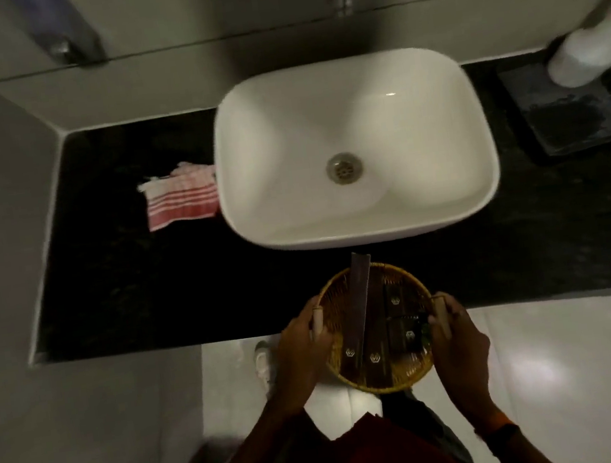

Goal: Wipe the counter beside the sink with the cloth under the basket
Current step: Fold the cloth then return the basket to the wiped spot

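A round woven wicker basket (379, 328) is gripped by both hands at the front edge of the black stone counter (128, 285); the cloth lies well apart from it.

The left hand (304, 352) is clenched on the basket's left handle and the right hand (460, 343) on its right handle; dark flat packets are seen inside the basket; the red-and-white striped cloth (181, 197) is left uncovered on the counter, touching the left side of the white rectangular ceramic sink (355, 147), far to the left of both hands.
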Available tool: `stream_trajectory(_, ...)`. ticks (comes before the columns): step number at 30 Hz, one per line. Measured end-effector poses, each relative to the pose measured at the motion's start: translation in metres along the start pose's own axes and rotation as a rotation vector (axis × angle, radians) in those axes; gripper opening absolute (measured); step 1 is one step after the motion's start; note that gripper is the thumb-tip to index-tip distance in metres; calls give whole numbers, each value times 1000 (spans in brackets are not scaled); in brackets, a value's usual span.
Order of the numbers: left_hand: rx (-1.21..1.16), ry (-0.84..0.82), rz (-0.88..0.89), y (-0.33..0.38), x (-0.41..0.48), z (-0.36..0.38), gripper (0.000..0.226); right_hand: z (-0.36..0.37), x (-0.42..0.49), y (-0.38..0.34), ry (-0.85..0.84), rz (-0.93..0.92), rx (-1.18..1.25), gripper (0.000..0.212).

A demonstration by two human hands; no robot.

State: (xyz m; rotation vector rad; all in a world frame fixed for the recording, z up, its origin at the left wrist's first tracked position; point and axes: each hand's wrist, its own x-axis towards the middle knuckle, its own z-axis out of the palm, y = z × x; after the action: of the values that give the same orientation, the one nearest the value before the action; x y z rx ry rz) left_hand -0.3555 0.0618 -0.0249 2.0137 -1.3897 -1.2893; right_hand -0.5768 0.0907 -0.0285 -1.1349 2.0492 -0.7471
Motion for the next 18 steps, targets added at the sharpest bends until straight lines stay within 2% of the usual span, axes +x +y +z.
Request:
stream_trajectory(7,25,194,29,-113,23,-188,32,179,-41,-117,-173,-169,67,30)
stream_trajectory(10,32,240,25,-147,49,-251,44,242,-42,-167,-179,-195,65,28)
stream_trajectory(14,-15,216,-43,-166,92,-302,57,292,-35,-214,-171,-208,44,27)
stream_trajectory(18,-97,201,-18,-169,121,-319,59,310,-24,-233,-118,-164,62,26)
